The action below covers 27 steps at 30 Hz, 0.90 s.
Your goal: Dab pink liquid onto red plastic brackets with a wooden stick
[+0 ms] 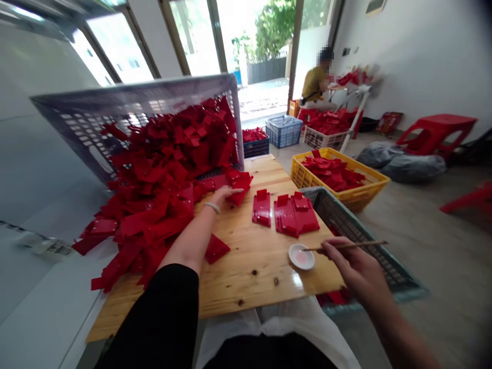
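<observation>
My left hand (226, 195) reaches over the wooden table with fingers stretched out, touching a flat red piece (243, 180) at the edge of a large heap of red pieces (154, 200). Between the thumb and fingers of my right hand (357, 269) is a thin wooden brush (355, 246). Its tip is over or in a small white dish (295, 262) holding something pale pink. Beyond the dish lie a single red piece (262, 209) and a pair of red pieces (295, 215) side by side, each with a raised tab at its far end.
A tipped grey crate (134, 87) spills the heap onto the wooden table (246, 279). A green-grey crate (407, 292) stands below the right edge, beside a yellow crate (369, 192) of red pieces. Farther back sit more crates, a red stool (442, 123) and a seated person (315, 84).
</observation>
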Tool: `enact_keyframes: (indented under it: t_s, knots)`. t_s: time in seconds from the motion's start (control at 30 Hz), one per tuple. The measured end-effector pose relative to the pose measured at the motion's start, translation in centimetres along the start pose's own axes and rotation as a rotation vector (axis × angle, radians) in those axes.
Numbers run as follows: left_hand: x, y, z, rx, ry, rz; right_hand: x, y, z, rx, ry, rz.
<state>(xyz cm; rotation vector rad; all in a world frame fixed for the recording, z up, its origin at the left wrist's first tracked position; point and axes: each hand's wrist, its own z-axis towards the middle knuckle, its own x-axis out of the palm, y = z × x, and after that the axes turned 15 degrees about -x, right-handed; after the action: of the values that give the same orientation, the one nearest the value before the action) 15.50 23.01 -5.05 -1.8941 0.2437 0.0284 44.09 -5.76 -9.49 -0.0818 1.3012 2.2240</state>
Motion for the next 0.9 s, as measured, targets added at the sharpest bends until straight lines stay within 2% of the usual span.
enact_keyframes:
  t_s: [0.07,0.17,0.3,0.43,0.53,0.7,0.9]
  knots:
    - [-1.0,0.5,-0.4,-0.149,0.071,-0.131,-0.1,-0.6,0.5,-0.031,0.079,-0.087]
    - [-2.3,1.5,-1.7,-0.317,0.128,-0.352,0.3,-1.7,0.5,0.002,0.162,-0.137]
    - [-3.4,3.6,-5.9,-0.414,0.151,-0.628,1.4,-2.7,-0.1,0.012,0.261,-0.148]
    - [-3.2,6.2,-11.4,-0.450,0.168,-0.799,1.9,-3.6,0.0,0.003,0.263,-0.200]
    - [-2.7,7.7,-14.5,-0.469,0.172,-0.846,1.8,-4.0,0.3,-0.011,0.243,-0.233]
    - [-1.4,9.1,-17.2,-0.386,0.144,-0.882,1.4,-3.2,0.6,-0.044,0.288,-0.229]
    - [0.2,9.7,-19.8,-0.326,0.307,-0.800,0.8,-2.9,0.3,-0.005,0.293,-0.272]
